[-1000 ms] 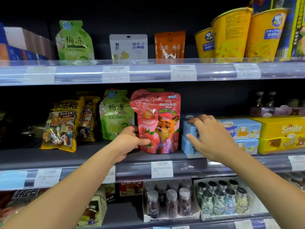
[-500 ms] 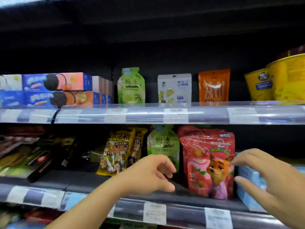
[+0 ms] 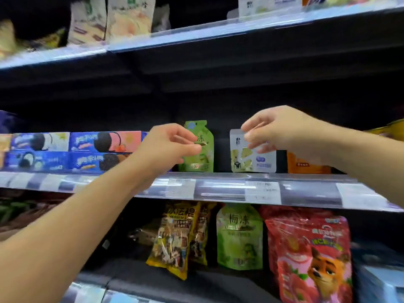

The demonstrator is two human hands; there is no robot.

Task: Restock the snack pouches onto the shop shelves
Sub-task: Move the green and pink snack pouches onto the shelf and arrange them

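On the middle shelf (image 3: 218, 189) stand a green jelly pouch (image 3: 204, 158), a white pouch (image 3: 253, 159) and an orange pouch (image 3: 306, 164). My left hand (image 3: 168, 147) is curled in front of the green pouch's left edge, thumb and forefinger tips on it; whether it grips is unclear. My right hand (image 3: 277, 132) pinches the white pouch's top right corner. One shelf down stand a yellow pouch (image 3: 175, 239), another green pouch (image 3: 239, 237) and a red fox pouch (image 3: 310, 256).
Blue cookie boxes (image 3: 72, 152) fill the middle shelf to the left of my left hand. The top shelf (image 3: 196, 33) holds pale bags (image 3: 113, 18). A yellow tub (image 3: 391, 130) shows at the right edge. Price labels (image 3: 262, 191) line the shelf rail.
Both hands have left the lower shelf's red fox pouch and boxes and risen to the middle shelf, reaching the green and white pouches. The camera has tilted upward.
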